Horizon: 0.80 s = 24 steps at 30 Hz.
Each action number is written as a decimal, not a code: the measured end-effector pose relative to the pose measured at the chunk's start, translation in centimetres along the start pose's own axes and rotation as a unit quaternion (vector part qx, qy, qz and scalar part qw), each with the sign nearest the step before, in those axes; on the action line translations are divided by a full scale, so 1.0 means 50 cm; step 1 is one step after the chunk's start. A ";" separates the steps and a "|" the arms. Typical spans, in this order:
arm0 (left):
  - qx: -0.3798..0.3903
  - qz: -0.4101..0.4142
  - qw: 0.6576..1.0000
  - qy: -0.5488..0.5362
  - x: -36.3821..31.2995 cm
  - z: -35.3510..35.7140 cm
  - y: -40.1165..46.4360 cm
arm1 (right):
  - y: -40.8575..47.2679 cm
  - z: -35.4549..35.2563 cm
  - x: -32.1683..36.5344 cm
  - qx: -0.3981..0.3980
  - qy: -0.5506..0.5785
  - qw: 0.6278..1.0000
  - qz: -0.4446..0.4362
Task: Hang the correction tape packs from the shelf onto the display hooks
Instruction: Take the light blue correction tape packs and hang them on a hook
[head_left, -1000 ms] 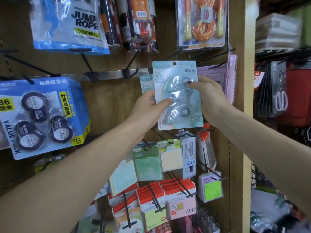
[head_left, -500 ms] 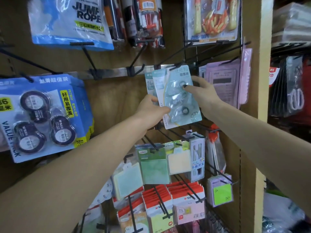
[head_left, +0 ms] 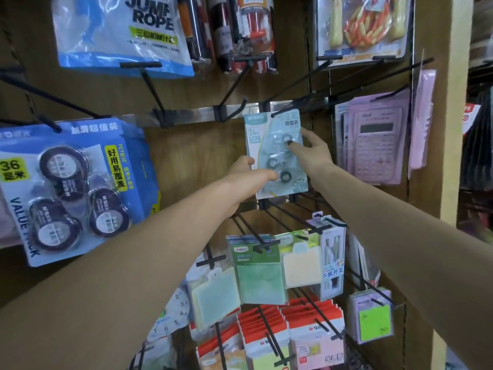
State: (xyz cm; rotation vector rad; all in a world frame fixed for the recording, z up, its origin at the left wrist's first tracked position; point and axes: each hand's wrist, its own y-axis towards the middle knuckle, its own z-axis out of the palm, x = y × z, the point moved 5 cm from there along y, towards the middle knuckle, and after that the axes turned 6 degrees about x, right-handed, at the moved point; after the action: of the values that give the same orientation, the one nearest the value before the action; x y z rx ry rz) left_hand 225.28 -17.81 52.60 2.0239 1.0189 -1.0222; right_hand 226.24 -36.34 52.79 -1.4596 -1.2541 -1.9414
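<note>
A pale blue correction tape pack (head_left: 274,134) stands flat against the wooden display wall, its top hole at a black display hook (head_left: 298,102) just under the metal rail. My left hand (head_left: 248,177) grips the pack's lower left edge, thumb on the front. My right hand (head_left: 312,150) touches its right side, with a fingertip pressed on the blister. Whether more packs sit behind the front one is hidden.
A large blue value pack of tape rolls (head_left: 72,188) hangs at left. A jump rope bag (head_left: 120,30) hangs above. Pink calculators (head_left: 376,148) hang at right, sticky note packs (head_left: 258,268) on hooks below. A wooden post (head_left: 437,182) bounds the panel.
Both hands have carried the pack away from me and up to the wall, turning it flat against the panel with its hole at the hook. The camera has come closer.
</note>
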 end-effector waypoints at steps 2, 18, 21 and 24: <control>-0.003 -0.003 1.000 0.004 0.012 -0.001 -0.002 | -0.001 0.001 -0.004 -0.005 -0.007 1.000 -0.004; -0.096 0.319 0.942 0.025 0.058 0.051 -0.352 | -0.446 -0.098 0.030 -0.058 -0.059 0.986 -0.144; -0.064 0.313 0.948 0.010 0.126 0.095 -0.416 | -0.565 -0.118 -0.013 -0.079 -0.057 0.981 -0.168; -0.002 0.224 0.974 -0.015 0.261 0.174 -0.464 | -0.663 -0.129 -0.126 -0.079 -0.060 0.988 -0.122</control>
State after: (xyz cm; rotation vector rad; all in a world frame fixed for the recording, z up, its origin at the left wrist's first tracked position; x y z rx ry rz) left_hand 207.70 -8.81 32.72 2.0950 0.5070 -0.8001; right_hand 200.13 -25.89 33.07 -1.5855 -1.4177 -2.1829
